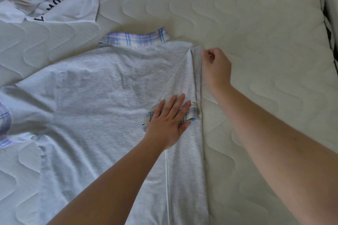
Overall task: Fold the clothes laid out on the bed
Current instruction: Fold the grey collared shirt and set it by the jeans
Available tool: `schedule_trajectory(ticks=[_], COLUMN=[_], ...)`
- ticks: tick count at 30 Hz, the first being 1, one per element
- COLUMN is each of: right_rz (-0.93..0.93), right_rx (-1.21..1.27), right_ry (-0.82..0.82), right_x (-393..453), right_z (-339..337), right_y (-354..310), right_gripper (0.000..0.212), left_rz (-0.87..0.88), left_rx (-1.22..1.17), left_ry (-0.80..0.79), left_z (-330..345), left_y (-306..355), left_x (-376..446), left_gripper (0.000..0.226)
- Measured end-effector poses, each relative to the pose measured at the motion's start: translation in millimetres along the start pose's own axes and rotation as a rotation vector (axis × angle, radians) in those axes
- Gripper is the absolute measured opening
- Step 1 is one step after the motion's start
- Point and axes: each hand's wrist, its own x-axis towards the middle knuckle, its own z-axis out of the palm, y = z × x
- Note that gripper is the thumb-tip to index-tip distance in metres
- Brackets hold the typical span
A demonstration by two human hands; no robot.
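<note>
A light grey shirt [102, 100] with a purple plaid collar lies back-up on the quilted bed. Its right sleeve, with a plaid cuff [190, 115], is folded inward over the body. My left hand [169, 120] presses flat on that folded sleeve and cuff, fingers straight. My right hand [215, 67] sits at the shirt's right shoulder edge with curled fingers, pinching the fabric fold near the top corner. The left sleeve lies spread out toward the left edge of the view.
A crumpled white shirt with dark lettering [54, 0] lies at the top left. The cream quilted mattress [265, 42] stretches to the right, where its edge [327, 29] drops off.
</note>
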Motion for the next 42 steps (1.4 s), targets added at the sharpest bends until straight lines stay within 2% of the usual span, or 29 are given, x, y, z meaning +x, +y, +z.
schedule_trajectory(ticks=[3, 6, 9, 12, 16, 22, 28, 30, 33, 35, 37, 39, 42], right_rz=[-0.097, -0.264, -0.442, -0.547, -0.591, -0.624, -0.49, -0.424, -0.139, 0.128, 0.38, 0.449, 0.423], right_rx=[0.0, -0.116, -0.328, -0.493, -0.632, -0.665, -0.585, -0.499, -0.234, -0.013, 0.067, -0.043, -0.132], right_ry=[-0.035, -0.116, -0.157, -0.249, -0.313, -0.291, -0.361, -0.351, -0.28, -0.298, -0.4, -0.543, -0.64], right_x=[-57.0, -116.3, -157.0, -179.2, -181.1, -204.7, -263.0, -287.6, -322.1, -333.0, -331.0, -327.2, -330.6], right_z=[-16.8, -17.0, -4.2, 8.0, 10.2, -2.2, -22.8, -32.1, -43.8, -54.2, -64.2, -71.8, -79.3], right_y=[18.9, 36.0, 50.9, 59.3, 70.2, 83.7, 105.7, 108.3, 108.6, 104.2, 101.8, 101.5, 102.6], right_gripper=[0.026, 0.038, 0.05, 0.055, 0.062, 0.058, 0.052, 0.05, 0.049, 0.043, 0.033, 0.024, 0.02], left_rz=[-0.019, 0.007, -0.018, -0.147, -0.105, -0.048, -0.083, -0.16, -0.438, -0.647, -0.766, -0.757, -0.793], left_rx=[-0.009, -0.13, -0.229, -0.135, 0.09, 0.097, 0.021, -0.189, -0.658, -0.891, -0.988, -0.976, -1.079], left_ry=[-0.03, -0.062, 0.155, 0.242, 0.179, 0.202, 0.155, 0.211, 0.24, 0.158, -0.014, -0.177, -0.208], left_z=[-1.8, -16.4, -31.3, -17.8, 12.2, 15.7, 36.1, 37.1, 31.1, 27.2, 28.5, 31.4, 39.8], left_y=[1.3, -1.8, -7.7, -15.4, -17.0, 6.6, 34.4, 47.6, 75.1, 90.3, 99.3, 105.4, 110.8], left_x=[1.2, 0.1, -13.4, -39.9, -72.9, -93.3, -131.4, -146.0, -169.6, -180.2, -186.0, -191.2, -205.0], left_gripper=[0.062, 0.058, 0.055, 0.057, 0.066, 0.061, 0.057, 0.056, 0.053, 0.043, 0.037, 0.028, 0.02])
